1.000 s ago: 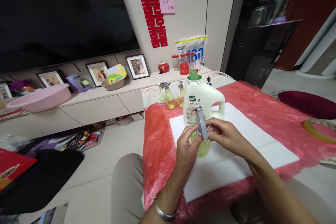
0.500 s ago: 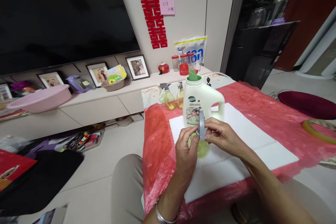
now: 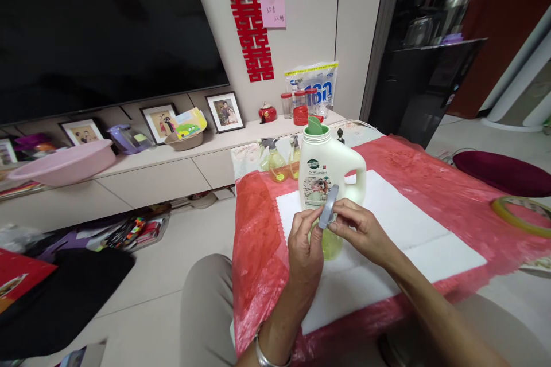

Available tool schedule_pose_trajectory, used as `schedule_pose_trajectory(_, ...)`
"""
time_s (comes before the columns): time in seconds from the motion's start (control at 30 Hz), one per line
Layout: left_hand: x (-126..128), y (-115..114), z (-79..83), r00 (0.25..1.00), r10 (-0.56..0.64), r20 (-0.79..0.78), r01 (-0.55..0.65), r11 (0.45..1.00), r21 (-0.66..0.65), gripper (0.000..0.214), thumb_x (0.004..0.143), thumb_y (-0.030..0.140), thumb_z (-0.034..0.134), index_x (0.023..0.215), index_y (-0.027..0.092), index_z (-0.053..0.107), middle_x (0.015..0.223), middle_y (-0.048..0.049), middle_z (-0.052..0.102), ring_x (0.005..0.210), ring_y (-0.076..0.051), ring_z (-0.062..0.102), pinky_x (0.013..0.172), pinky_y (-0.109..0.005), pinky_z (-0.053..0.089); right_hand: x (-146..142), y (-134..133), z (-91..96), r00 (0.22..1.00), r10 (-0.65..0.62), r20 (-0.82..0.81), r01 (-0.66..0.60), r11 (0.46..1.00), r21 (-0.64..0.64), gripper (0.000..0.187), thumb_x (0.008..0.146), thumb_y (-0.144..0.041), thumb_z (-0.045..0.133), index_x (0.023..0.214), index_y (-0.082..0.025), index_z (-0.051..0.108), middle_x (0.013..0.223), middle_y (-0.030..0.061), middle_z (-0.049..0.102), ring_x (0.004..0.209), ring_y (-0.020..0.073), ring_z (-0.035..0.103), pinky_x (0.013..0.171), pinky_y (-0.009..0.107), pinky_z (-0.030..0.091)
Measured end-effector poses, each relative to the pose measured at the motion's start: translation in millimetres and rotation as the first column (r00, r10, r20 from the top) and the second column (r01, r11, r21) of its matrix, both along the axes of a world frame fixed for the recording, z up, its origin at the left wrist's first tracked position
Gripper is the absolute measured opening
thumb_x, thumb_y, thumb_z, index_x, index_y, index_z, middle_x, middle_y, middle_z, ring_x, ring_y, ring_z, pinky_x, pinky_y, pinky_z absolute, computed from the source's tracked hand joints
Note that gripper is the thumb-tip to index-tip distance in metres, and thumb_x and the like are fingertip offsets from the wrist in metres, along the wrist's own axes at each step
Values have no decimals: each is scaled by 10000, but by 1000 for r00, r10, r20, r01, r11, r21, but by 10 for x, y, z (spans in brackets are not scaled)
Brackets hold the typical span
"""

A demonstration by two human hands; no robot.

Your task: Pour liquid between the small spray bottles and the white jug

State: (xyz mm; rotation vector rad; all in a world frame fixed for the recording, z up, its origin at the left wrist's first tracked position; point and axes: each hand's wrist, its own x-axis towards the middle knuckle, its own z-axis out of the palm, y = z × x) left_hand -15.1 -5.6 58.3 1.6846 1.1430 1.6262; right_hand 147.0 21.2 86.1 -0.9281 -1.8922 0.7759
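Table: covered by a translucent red plastic sheet (image 3: 258, 252), with a flat white rectangular sheet (image 3: 413, 241) over its middle; a pale low wall cabinet (image 3: 219, 152) stands beyond on the far left.
Progress: grey plastic spray head (image 3: 329, 203) is at the neck of the small translucent yellow-green spray bottle (image 3: 331, 248). Two similar clear yellowish spray bottles (image 3: 276, 166) at the far left of the table carry heads.
Remaining: full seating of the grey head cannot be confirmed, since fingers cover the joint; by judgement, fitting is unfinished while both hands work there.
Spray bottle position: near part of the white sheet, between the hands, just in front of the large white plastic handled jug (image 3: 333, 163).
Spray bottle appearance: rounded, see-through body; whether the tint is plastic or liquid cannot be told. Its head appears narrow and leans toward the upper right.
Left hand (image 3: 305, 243): thumb and fingers closed about the bottle's neck area; a silver metal bangle (image 3: 267, 350) circles the wrist.
Right hand (image 3: 361, 230): thumb and fingertips pinching the right side of the head.
Jug: upright, with a green plastic spout (image 3: 315, 125) exposed at its mouth and a printed front label.
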Motion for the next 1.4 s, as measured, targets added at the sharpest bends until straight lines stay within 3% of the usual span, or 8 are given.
schedule_pose_trajectory(0.23, 10, -68, 51, 999, -37, -18, 36, 997, -61, 313, 993, 263, 454, 1224, 255, 665, 1142, -77, 625, 1118, -226, 617, 998, -379, 497, -140, -80, -203, 966, -241, -91, 243, 970, 8, 337, 881, -466, 674, 995, -151, 706, 643, -21, 413, 575, 75, 399, 540, 206, 353)
schedule_pose_trajectory(0.33, 74, -70, 102, 1000, -1, -15, 0, 998, -60, 270, 915, 272, 588, 1175, 221, 643, 1135, -88, 619, 1106, -244, 609, 998, -406, 488, -219, -120, -263, 951, -291, -103, 292, 956, 0, 283, 881, -418, 646, 965, -149, 650, 572, -50, 379, 511, 63, 370, 505, 191, 339)
schedule_pose_trajectory(0.47, 171, -18, 147, 994, 100, 53, -90, 980, -175, 340, 764, 233, 764, 1065, 213, 606, 1056, -64, 629, 1043, -236, 631, 951, -398, 501, -267, -157, -305, 943, -319, -97, 324, 945, 38, 267, 863, -379, 636, 1005, -154, 612, 606, -40, 451, 520, 70, 425, 499, 187, 370)
schedule_pose_trajectory(0.6, 180, 40, 160, 989, 140, 44, -123, 953, -275, 272, 738, 163, 744, 975, 218, 624, 981, -34, 626, 978, -218, 641, 907, -383, 503, -244, -171, -333, 944, -327, -51, 331, 937, 114, 283, 862, -297, 554, 1090, -140, 616, 606, -41, 452, 507, 74, 419, 501, 194, 373)
schedule_pose_trajectory(0.77, 120, 68, 141, 993, 110, 39, -97, 964, -248, 225, 763, 181, 711, 973, 212, 636, 992, -40, 634, 987, -218, 649, 924, -381, 505, -185, -176, -390, 931, -361, 47, 349, 921, 173, 331, 823, -304, 608, 1097, -124, 652, 665, -3, 494, 590, 112, 469, 584, 242, 417)
schedule_pose_trajectory(0.9, 62, 75, 125, 1000, 27, -11, -29, 975, -221, 204, 814, 201, 664, 1017, 212, 647, 1020, -51, 649, 1024, -222, 645, 960, -388, 493, -149, -180, -422, 939, -323, 118, 304, 940, 155, 408, 829, -379, 661, 1164, -147, 662, 947, 94, 622, 880, 200, 593, 775, 319, 509)
schedule_pose_trajectory(1.0, 19, 77, 114, 1000, -13, -21, 8, 974, -226, 216, 832, 210, 643, 1048, 213, 638, 1035, -51, 674, 1038, -222, 644, 966, -383, 482, -124, -175, -445, 950, -281, 136, 267, 957, 116, 461, 840, -424, 678, 1242, -200, 649, 1152, 116, 587, 1026, 231, 590, 842, 357, 531)
schedule_pose_trajectory(1.4, 8, 168, 73, 972, -156, 176, 190, 963, -191, 277, 732, 240, 767, 983, 203, 656, 1032, -43, 612, 1033, -230, 599, 955, -368, 457, -57, -62, -563, 998, -65, 19, 66, 997, -30, 668, 818, -482, 758, 1388, -219, 530, 1294, 91, 579, 1214, 239, 569, 1036, 391, 508)
